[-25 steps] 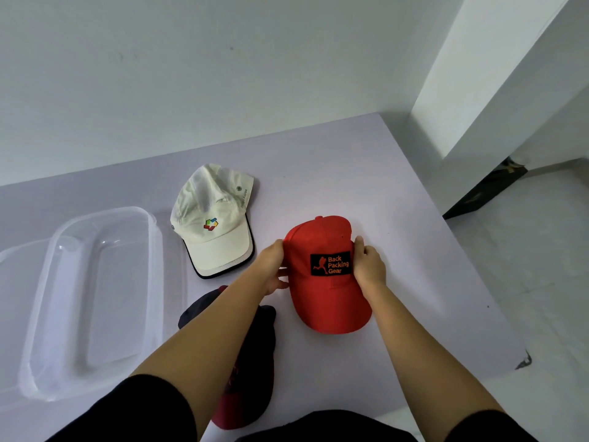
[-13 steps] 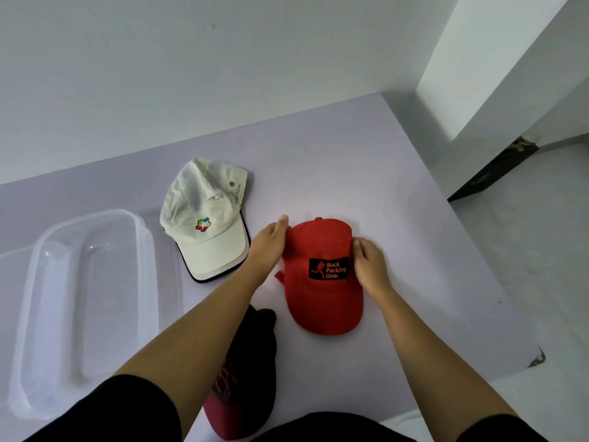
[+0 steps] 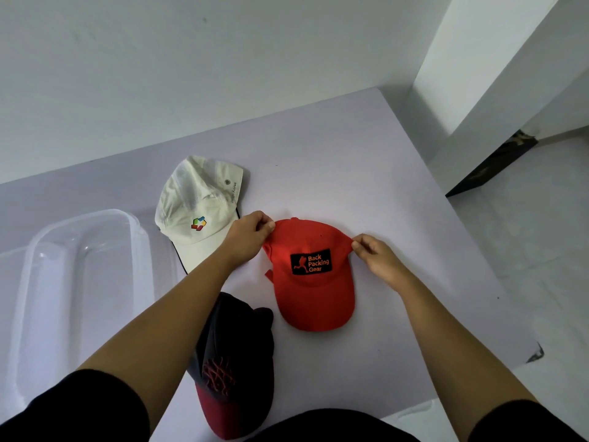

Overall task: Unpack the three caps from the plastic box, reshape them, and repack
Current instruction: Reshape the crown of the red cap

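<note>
Three caps lie out on the desk (image 3: 366, 161); the left forearm hides part of the dark cap with a maroon brim (image 3: 237, 362), and the clear plastic box (image 3: 76, 282) runs off the left edge. The left hand (image 3: 247, 239) and right hand (image 3: 379, 258) pinch opposite sides of the red cap's (image 3: 314, 275) crown, fingers (image 3: 266, 223) closed on fabric. The white cap (image 3: 197, 215) rests between box and red cap.
</note>
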